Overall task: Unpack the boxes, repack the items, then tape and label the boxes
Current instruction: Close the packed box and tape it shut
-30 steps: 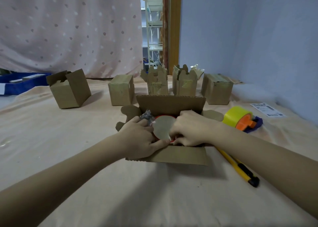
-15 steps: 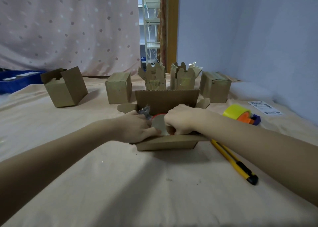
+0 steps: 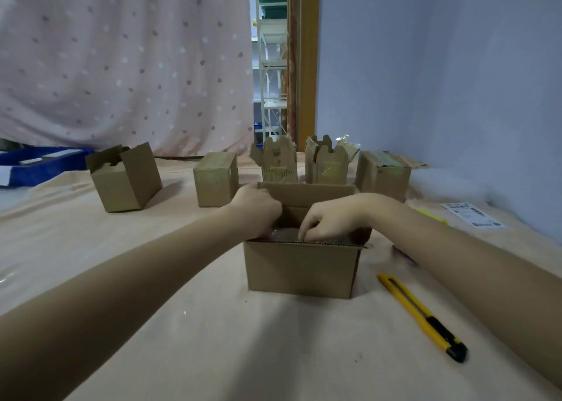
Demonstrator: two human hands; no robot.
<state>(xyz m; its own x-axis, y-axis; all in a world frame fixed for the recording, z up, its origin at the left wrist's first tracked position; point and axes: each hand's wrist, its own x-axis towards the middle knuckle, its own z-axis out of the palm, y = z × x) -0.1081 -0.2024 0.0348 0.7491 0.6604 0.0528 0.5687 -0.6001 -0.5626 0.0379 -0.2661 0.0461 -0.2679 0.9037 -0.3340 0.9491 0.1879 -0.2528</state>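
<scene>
Centre of the frame: an open cardboard box (image 3: 299, 268) stands upright on the counter (image 3: 188, 333), which is covered with a peach-coloured cloth. Both hands reach into its open top. The left hand (image 3: 258, 207) is at the upper left corner of the box, fingers curled down inside the opening; whether it holds anything cannot be determined, because the fingertips are hidden behind the box wall. The right hand (image 3: 327, 221) is just right of it, fingers bent downward onto a shiny, plastic-wrapped item (image 3: 286, 235) lying inside the box; a firm grip on that item cannot be confirmed. The rear flap (image 3: 316, 192) of the box stands upright behind the hands. Lower right of the frame, a yellow utility knife (image 3: 421, 317) with a black end lies flat on the cloth, apart from the box. Right edge, a white printed label sheet (image 3: 473, 215) lies flat near the wall. Across the middle distance stands a row of five smaller cardboard boxes: one open box (image 3: 126, 177) at the left, a closed box (image 3: 216, 178) beside it, two boxes with raised flaps (image 3: 279, 162) (image 3: 327, 165) behind the central box, and a closed box (image 3: 383, 174) at the right. Upper left, a dotted curtain (image 3: 121, 60) hangs behind the counter.
</scene>
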